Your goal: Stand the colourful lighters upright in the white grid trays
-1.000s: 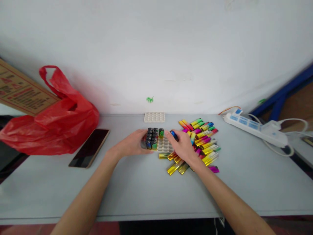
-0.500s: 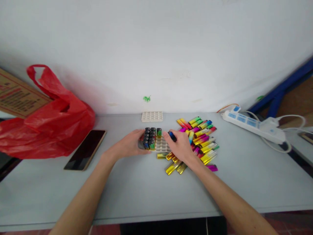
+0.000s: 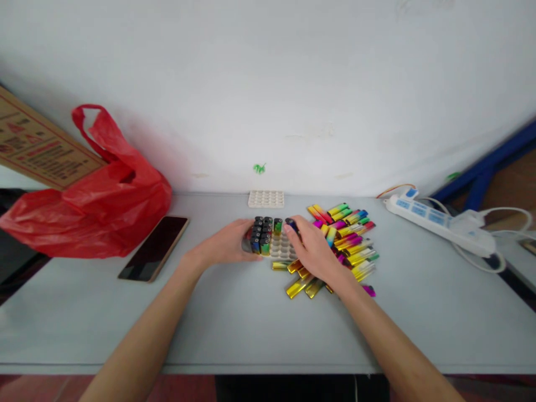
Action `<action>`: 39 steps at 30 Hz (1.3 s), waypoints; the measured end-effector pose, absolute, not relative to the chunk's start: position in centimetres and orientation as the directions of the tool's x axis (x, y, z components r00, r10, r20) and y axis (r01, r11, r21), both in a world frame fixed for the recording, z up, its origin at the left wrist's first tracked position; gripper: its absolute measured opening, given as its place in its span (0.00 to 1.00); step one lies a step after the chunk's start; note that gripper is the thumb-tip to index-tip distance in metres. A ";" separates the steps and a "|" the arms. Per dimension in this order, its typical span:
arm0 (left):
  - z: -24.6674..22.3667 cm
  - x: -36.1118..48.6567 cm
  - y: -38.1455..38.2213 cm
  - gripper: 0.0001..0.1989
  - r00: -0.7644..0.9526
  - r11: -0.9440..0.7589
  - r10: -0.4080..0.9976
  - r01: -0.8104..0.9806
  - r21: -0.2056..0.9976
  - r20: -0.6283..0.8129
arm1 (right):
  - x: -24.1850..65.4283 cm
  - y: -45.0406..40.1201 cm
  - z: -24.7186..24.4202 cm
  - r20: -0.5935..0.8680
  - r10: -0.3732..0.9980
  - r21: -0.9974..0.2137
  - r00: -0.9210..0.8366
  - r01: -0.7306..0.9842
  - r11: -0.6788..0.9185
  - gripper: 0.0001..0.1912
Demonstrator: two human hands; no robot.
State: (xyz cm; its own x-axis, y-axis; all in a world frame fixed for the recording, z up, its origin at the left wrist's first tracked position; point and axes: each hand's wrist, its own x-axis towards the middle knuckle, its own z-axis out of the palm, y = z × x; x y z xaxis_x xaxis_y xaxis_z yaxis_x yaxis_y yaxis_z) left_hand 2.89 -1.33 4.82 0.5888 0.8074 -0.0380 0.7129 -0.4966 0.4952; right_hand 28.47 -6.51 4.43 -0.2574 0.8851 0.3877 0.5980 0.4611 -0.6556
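Observation:
A white tray [image 3: 283, 247] with rows of round holes lies on the table. Black-topped lighters [image 3: 260, 235] stand upright in its left columns, and a single green-and-yellow one [image 3: 277, 225] stands at the back of the following column. My left hand [image 3: 231, 241] is curled round the tray's left end, against the outer lighters. Between thumb and fingers, my right hand [image 3: 313, 248] grips a lighter [image 3: 292, 224] with a dark top, at the tray's back edge beside the single one. Its lower part is hidden by my hand.
A loose pile of shiny coloured lighters [image 3: 355, 243] spreads right of the tray. Another white holed tray [image 3: 266, 199] lies by the wall. At left are a phone [image 3: 154, 248], a red plastic bag [image 3: 96, 218] and a cardboard box [image 3: 46, 142]; at right, a power strip [image 3: 439, 222].
My right hand has brought its lighter left and back, closer to the single standing lighter, and it looks more upright. My left hand stays at the tray's end. The camera view has shifted slightly.

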 end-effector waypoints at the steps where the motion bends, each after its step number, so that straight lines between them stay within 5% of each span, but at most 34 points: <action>1: 4.8 2.9 -1.3 0.34 0.586 -0.493 0.809 0.714 0.497 -0.039 | 28.6 -6.5 4.5 0.414 0.866 -0.628 -0.281 0.600 0.496 0.13; 11: 5.1 3.0 -1.5 0.34 0.567 -0.475 0.822 0.727 0.495 -0.044 | 29.4 -5.5 3.5 0.305 0.879 -0.527 -0.367 0.704 0.477 0.16; 18: 4.7 2.9 -1.2 0.34 0.569 -0.481 0.822 0.721 0.499 -0.030 | 27.7 -6.0 4.7 0.228 0.882 -0.130 -0.412 0.885 0.447 0.16; 21: 4.7 3.0 -1.2 0.35 0.571 -0.484 0.821 0.719 0.498 -0.026 | 27.1 -6.1 5.1 0.193 0.911 -0.056 -0.364 0.923 0.381 0.17; 25: 4.7 3.0 -1.0 0.36 0.580 -0.483 0.813 0.720 0.498 -0.050 | 29.0 -6.1 5.5 0.174 0.906 -0.185 -0.386 0.891 0.415 0.15; 30: 4.6 2.8 -0.8 0.39 0.593 -0.491 0.804 0.703 0.515 -0.043 | 35.4 -8.8 7.3 0.428 0.861 -0.476 -0.276 0.740 0.474 0.10; 39: 4.1 2.6 -0.5 0.37 0.624 -0.514 0.781 0.638 0.573 0.006 | 41.6 -16.0 5.9 0.370 0.903 -0.524 -0.217 0.754 0.396 0.09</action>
